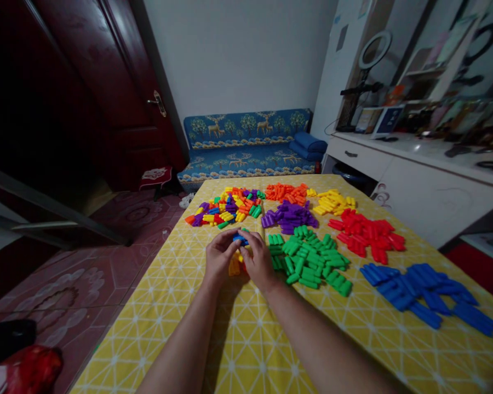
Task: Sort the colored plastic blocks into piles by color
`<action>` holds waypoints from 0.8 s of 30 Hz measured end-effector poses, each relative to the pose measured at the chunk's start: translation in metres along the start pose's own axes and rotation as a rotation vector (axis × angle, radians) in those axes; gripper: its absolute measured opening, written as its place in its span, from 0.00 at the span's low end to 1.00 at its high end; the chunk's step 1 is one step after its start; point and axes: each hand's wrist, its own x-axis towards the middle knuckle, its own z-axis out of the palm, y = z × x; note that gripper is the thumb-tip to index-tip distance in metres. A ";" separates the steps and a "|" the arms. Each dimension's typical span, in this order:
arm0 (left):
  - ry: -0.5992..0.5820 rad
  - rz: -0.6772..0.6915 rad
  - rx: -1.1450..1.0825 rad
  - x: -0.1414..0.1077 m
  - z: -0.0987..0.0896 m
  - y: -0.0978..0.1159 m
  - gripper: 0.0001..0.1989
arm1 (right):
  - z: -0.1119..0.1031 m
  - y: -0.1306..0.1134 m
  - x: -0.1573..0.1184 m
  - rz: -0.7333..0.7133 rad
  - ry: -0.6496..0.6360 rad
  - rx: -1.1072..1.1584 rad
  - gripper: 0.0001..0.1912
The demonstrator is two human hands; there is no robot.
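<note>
Above the yellow patterned tablecloth, my left hand (221, 254) and my right hand (257, 257) meet, their fingers closed round a small blue piece (240, 239). A bit of green shows at its far side. Below and between the hands lie a few orange and yellow pieces (235, 267), partly hidden. A pile of green pieces (310, 257) is just right of my right hand. Beyond my hands sit a mixed-colour pile (230, 207) and a purple pile (291, 216).
Farther right on the table (168, 339) are orange (286, 193), yellow (334, 202), red (370, 235) and blue (427, 293) piles. A blue sofa (246, 158) stands behind the table, a white cabinet (427, 191) at the right, a dark red door (119, 82) at the left.
</note>
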 end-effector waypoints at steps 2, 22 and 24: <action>-0.029 -0.005 0.021 -0.003 0.003 0.001 0.19 | -0.002 -0.004 -0.003 0.013 0.048 -0.028 0.23; -0.117 0.047 0.341 -0.008 0.004 -0.007 0.13 | -0.287 0.063 -0.068 0.308 -0.017 -0.821 0.13; -0.136 0.037 0.351 -0.009 0.004 -0.008 0.13 | -0.289 0.065 -0.072 0.312 -0.054 -0.915 0.14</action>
